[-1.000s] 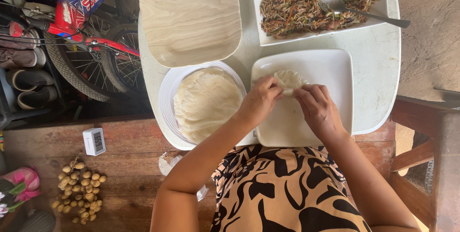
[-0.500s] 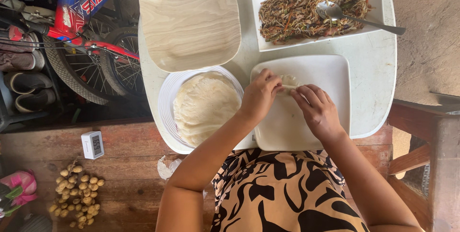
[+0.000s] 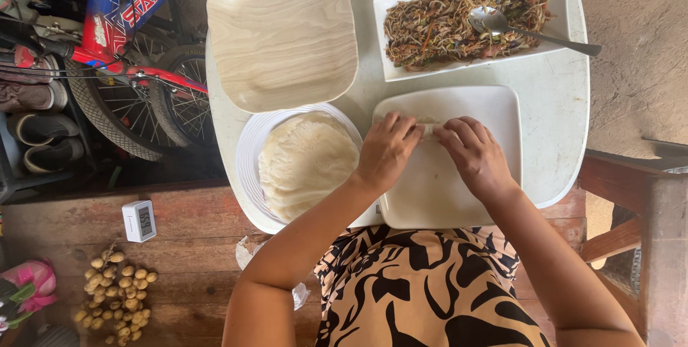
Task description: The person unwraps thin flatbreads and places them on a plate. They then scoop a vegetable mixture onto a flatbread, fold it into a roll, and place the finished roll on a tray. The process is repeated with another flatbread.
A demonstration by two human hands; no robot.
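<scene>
My left hand point(image 3: 387, 150) and my right hand point(image 3: 473, 152) both press on a thin pale wrapper roll point(image 3: 430, 130) lying on a white square plate point(image 3: 494, 107). Only a small piece of the roll shows between the fingers. To the left, a round white plate point(image 3: 247, 153) holds a stack of round pale wrappers point(image 3: 304, 164). At the far right, a long white rectangular dish point(image 3: 390, 71) holds a brown shredded noodle and vegetable filling point(image 3: 437, 24) with a metal spoon point(image 3: 534, 31) resting in it.
A wood-grain square plate point(image 3: 283, 31) sits at the far left of the white table point(image 3: 559, 125). Left of the table stand a red and blue bicycle point(image 3: 122, 39) and shoes point(image 3: 43, 139). On the wooden floor lie a small white timer point(image 3: 139, 220) and a bunch of small tan fruit point(image 3: 115, 297).
Both hands have moved up the square plate, and the flat wrapper that showed between them is now rolled tighter and mostly hidden under the fingers.
</scene>
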